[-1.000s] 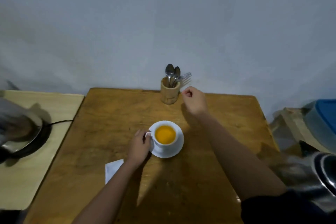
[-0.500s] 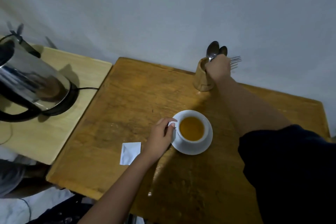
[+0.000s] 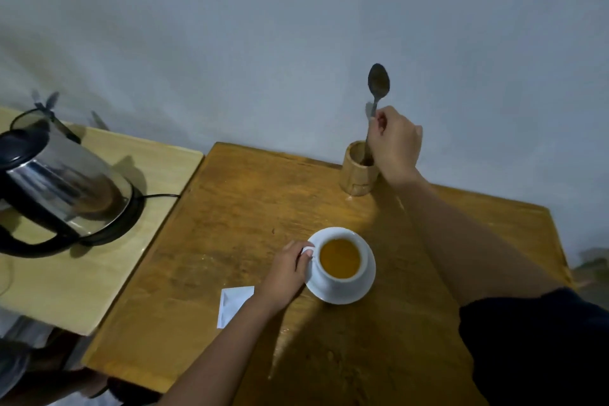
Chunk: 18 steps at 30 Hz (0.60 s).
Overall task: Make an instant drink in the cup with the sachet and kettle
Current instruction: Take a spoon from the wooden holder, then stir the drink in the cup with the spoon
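Seen from above on a worn brown wooden tabletop (image 3: 230,208) set against a pale grey wall (image 3: 263,26). Near the middle, a white cup (image 3: 339,277) full of orange-amber drink, standing upright on a white saucer (image 3: 369,287). At the cup's left side, the left hand (image 3: 286,270), fingers curled around the small white handle (image 3: 308,250) and gripping it, forearm reaching in from the lower edge. Just left of that wrist, flat on the wood, a white sachet (image 3: 230,303), partly hidden by the forearm; whether torn open or sealed, cannot tell. Toward the far edge by the wall, a round wooden utensil holder (image 3: 354,175), upright. Above and just right of it, the right hand (image 3: 395,142), clenched on the handle of a metal spoon (image 3: 378,82), bowl end pointing up against the wall, handle end pointing down into the holder's mouth; touching the holder or not, cannot tell. Dark short sleeve (image 3: 534,346) at lower right. To the left, a lighter wooden tabletop (image 3: 99,273) butted against the brown one, carrying a stainless steel electric kettle (image 3: 62,181) with black lid open and black handle, seated on its black base (image 3: 131,217), cord (image 3: 161,196) trailing right; well apart from the cup.
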Tool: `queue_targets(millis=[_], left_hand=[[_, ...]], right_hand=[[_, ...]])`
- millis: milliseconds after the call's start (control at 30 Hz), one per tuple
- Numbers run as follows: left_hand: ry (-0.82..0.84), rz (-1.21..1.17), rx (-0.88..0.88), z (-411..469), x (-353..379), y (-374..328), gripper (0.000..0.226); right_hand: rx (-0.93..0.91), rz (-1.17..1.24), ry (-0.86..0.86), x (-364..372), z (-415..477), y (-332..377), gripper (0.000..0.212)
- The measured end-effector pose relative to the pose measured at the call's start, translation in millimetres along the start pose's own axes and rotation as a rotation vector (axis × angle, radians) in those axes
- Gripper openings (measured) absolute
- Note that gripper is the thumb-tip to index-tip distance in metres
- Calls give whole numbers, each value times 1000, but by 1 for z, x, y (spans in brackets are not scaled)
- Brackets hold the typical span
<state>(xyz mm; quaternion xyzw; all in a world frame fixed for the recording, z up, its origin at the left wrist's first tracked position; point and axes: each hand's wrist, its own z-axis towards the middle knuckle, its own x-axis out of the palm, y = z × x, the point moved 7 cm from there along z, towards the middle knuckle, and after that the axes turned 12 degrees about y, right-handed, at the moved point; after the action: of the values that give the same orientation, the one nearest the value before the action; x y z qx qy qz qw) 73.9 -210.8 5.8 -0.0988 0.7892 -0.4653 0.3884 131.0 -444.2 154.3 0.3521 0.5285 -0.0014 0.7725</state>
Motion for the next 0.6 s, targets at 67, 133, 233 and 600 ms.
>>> queue_targets(millis=[67, 133, 233, 600], left_hand=[[11, 14, -22, 0, -1, 0, 29], [20, 29, -37, -2, -1, -3, 29], [23, 27, -31, -5, -2, -8, 29], [51, -20, -23, -4, 0, -4, 30]], right_hand=[[-155, 68, 63, -19, -4, 19, 18], [-287, 134, 128, -39, -14, 33, 15], [-310, 54, 283, -53, -28, 40, 18], [99, 269, 751, -35, -119, -8, 13]])
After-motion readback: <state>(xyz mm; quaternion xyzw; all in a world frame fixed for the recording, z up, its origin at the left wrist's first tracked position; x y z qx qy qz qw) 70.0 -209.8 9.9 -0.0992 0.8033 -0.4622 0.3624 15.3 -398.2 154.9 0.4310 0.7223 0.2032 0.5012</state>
